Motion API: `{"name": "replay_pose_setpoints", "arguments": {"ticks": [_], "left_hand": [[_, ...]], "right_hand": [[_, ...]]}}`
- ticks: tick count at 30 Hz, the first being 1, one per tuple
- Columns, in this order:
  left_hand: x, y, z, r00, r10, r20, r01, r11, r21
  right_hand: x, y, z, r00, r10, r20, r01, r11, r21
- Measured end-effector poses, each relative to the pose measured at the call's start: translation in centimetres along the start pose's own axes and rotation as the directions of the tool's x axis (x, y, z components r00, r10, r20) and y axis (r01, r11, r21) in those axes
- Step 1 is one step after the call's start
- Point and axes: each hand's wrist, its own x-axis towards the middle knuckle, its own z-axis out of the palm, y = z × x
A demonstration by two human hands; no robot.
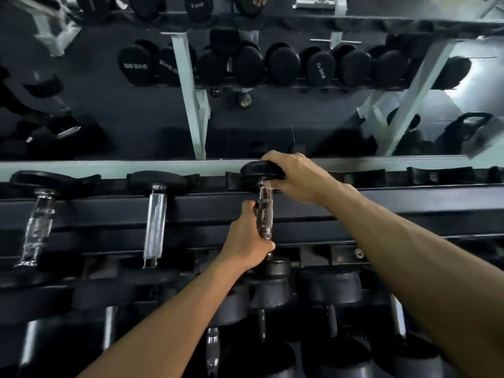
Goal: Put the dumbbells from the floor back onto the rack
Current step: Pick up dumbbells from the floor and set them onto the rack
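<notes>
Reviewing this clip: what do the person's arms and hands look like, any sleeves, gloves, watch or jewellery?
Both forearms are bare as far as the frame shows, with no sleeves in view. The left hand and right hand are ungloved. No watch, wristband or ring is visible on either. No markings or tattoos show in this dim picture.

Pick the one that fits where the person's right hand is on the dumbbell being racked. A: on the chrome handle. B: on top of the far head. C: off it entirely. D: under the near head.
B: the right hand lies over the dumbbell's far head at the rack's back rail, while the left hand grips the handle.
</notes>
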Motion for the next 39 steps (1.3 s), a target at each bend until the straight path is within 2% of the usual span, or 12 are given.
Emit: {"name": "replay_pose_setpoints", "arguments": {"ticks": [7, 15, 20, 26, 29, 33, 39], "left_hand": [[1.5, -0.5, 0.5, 0.999, -0.042, 0.032, 0.041, 0.998, 0.040], [1.6, -0.5, 0.4, 0.998, -0.017, 0.056, 0.012, 0.997, 0.081], [1.5, -0.8, 0.8, 0.999, 0.003, 0.032, -0.006, 0.997, 0.079], [0.8, -1.0, 0.9, 0.998, 0.036, 0.041, -0.040, 0.996, 0.081], [0.1, -0.8, 0.7, 0.996, 0.087, -0.025, -0.083, 0.988, 0.134], [-1.5, -0.1, -0.5, 0.972, 0.216, -0.097, -0.180, 0.941, 0.287], [-4.8, 0.1, -1.7, 0.886, 0.460, -0.056, -0.366, 0.769, 0.525]], "right_hand": [[0.8, 2.1, 1.4, 1.000, -0.023, -0.020, 0.023, 1.000, 0.017], [0.5, 2.2, 1.7, 0.999, -0.017, -0.044, 0.019, 0.999, 0.042], [0.1, 2.2, 1.8, 0.999, 0.032, -0.037, -0.030, 0.997, 0.071], [-0.8, 1.6, 1.5, 0.992, 0.110, -0.065, -0.110, 0.994, 0.010], [-1.7, 1.2, 1.0, 0.985, 0.131, -0.114, -0.135, 0.990, -0.033], [-3.5, -0.1, 0.2, 0.966, 0.177, -0.187, -0.193, 0.979, -0.069], [-7.9, -3.2, -0.7, 0.947, 0.243, -0.208, -0.284, 0.939, -0.194]]}}
